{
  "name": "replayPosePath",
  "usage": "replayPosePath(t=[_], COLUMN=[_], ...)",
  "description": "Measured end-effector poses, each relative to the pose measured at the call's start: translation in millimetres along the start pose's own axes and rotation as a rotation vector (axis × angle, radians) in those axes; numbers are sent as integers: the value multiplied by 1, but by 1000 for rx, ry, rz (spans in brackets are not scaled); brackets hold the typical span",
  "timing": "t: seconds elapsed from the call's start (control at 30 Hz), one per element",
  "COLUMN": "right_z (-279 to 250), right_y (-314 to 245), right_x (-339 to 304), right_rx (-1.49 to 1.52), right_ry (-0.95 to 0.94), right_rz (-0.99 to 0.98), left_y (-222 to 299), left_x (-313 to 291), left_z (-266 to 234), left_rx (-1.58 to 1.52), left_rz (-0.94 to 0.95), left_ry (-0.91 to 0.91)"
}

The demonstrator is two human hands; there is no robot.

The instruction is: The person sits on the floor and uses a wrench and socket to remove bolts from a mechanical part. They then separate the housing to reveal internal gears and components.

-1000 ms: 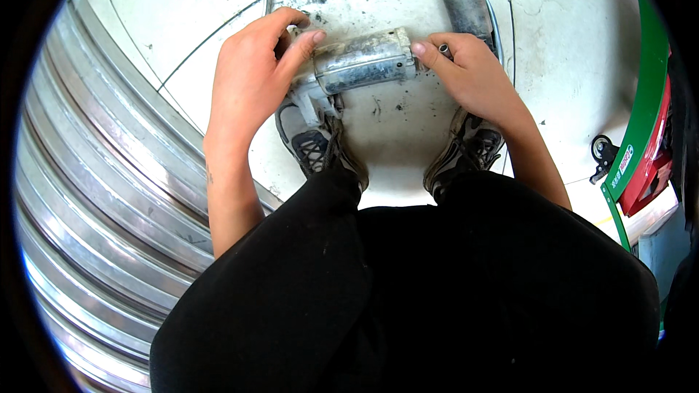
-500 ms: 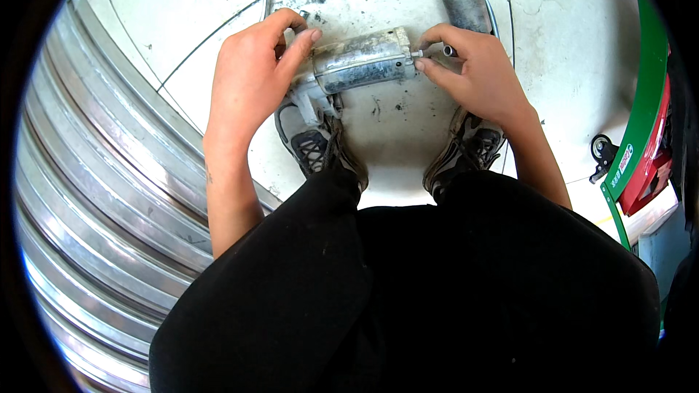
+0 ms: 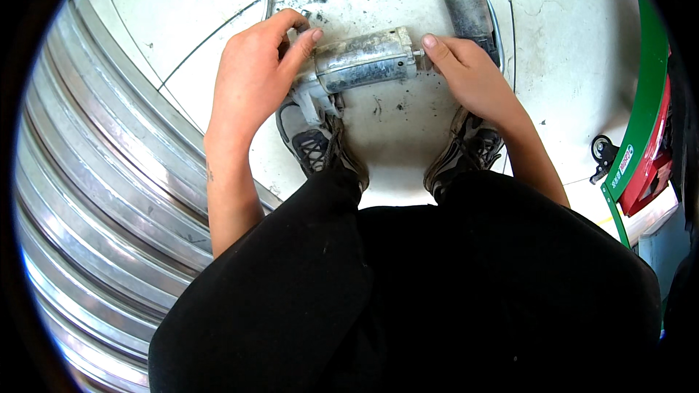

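Head view: left hand (image 3: pixel 255 58) is clamped on one end of a grimy starter motor (image 3: pixel 366 60); right hand (image 3: pixel 470 69) meets its opposite end, pinch unclear. Probably heavy, rigid, slick; best held around the barrel (image 3: pixel 357 67).

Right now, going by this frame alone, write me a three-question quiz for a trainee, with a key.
1. Which hand is at the bracketed end of the grimy metal cylinder?
2. True or false: the ribbed silver metal is on the person's left.
3. What lies just beyond the right hand?
a) a red cloth
b) a smaller grey cylindrical part
c) a wooden hammer

Key: 1. The left hand. 2. True. 3. b.
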State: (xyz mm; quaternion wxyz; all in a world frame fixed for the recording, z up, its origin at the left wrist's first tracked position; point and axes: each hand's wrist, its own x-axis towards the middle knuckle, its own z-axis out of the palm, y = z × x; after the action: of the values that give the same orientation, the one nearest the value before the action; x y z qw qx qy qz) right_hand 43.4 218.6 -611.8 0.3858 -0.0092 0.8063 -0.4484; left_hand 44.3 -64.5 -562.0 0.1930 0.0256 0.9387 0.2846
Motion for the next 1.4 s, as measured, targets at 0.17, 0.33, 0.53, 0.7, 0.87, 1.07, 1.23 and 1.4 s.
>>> replayPosePath(t=[0.17,0.33,0.53,0.7,0.87,1.07,1.23,1.4], right_z=[0,-3,1,-4,-10,-7,-9,-5], right_y=[0,-14,-7,-8,-4,1,-7,-7], right_x=[-4,-10,-1,-2,-8,-1,-2,-5], right_rx=[66,92,62,-17,49,19,-42,95], right_ry=[-70,-48,-32,-62,31,-37,-71,40], right_rz=[66,-35,-37,-127,-200,-94,-104,-114], left_y=[-2,-1,2,2,-2,6,8,3], left_x=[12,3,4,4,2,6,6,5], left_z=[12,7,8,7,7,8,7,8], left_rx=[-41,-3,-3,2,23,-47,-11,-15], left_rz=[48,4,18,3,0,-37,-26,-27], left_ry=[-29,-39,-52,-49,-42,-63,-71,-66])
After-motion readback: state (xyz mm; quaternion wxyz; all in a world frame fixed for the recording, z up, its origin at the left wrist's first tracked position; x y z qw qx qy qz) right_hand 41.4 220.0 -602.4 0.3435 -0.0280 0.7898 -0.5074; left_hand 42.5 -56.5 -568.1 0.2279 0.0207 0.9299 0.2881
